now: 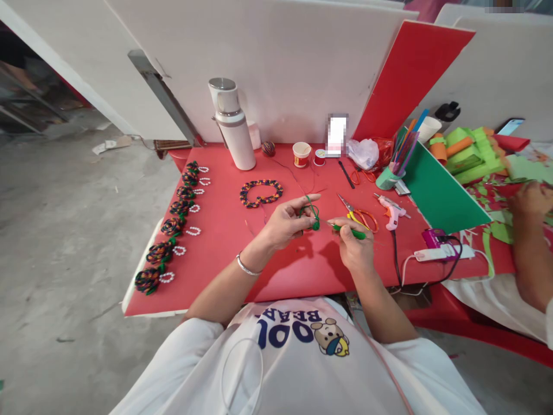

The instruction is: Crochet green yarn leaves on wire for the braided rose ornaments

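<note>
My left hand pinches a small piece of green yarn work, with a strand looped up around the raised forefinger. In my right hand is a crochet hook with a green handle, gripped between thumb and fingers. Its thin metal tip points left at the green piece; whether it sits inside a stitch is too small to tell. Beyond my left hand lies a braided ring of dark, orange and red yarn. Scissors with yellow and orange handles rest just past my right hand.
Several dark yarn flowers with white bead loops line the red table's left edge. At the back stand a white thermos, yarn ball, paper cup and pen cup. A pink glue gun and power strip lie right, near another person's arm.
</note>
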